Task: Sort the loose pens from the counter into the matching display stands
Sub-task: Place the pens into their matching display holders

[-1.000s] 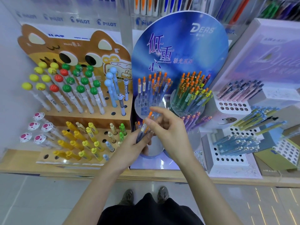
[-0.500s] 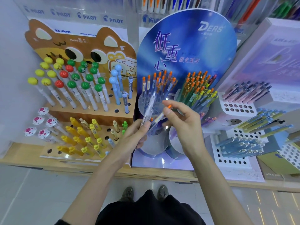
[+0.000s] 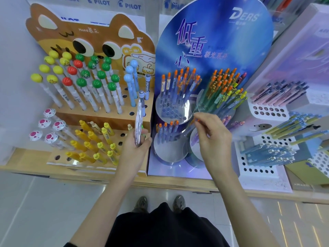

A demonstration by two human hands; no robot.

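Observation:
My left hand (image 3: 136, 148) grips a clear pen with a pale blue cap (image 3: 139, 118), held upright in front of the brown cat-faced stand (image 3: 99, 38). My right hand (image 3: 211, 139) pinches an orange-tipped blue pen (image 3: 193, 124) by its top, its lower end pointing down-left between the round tiers of the blue DERS stand (image 3: 213, 41). The upper left tier (image 3: 173, 111) shows several open holes beside orange-tipped pens (image 3: 179, 82). A lower tier (image 3: 167, 132) holds a few more of the same pens.
The cat stand carries ball-topped pens (image 3: 80, 81) and yellow pens (image 3: 92, 145) with free holes at its right. White perforated stands (image 3: 267, 111) with pink and blue pens stand at the right. The wooden counter edge (image 3: 160, 182) runs in front.
My hands have moved apart. The left carried the clear pen leftward to the cat stand. The right took the orange-tipped pen rightward and down to the blue stand's tiers.

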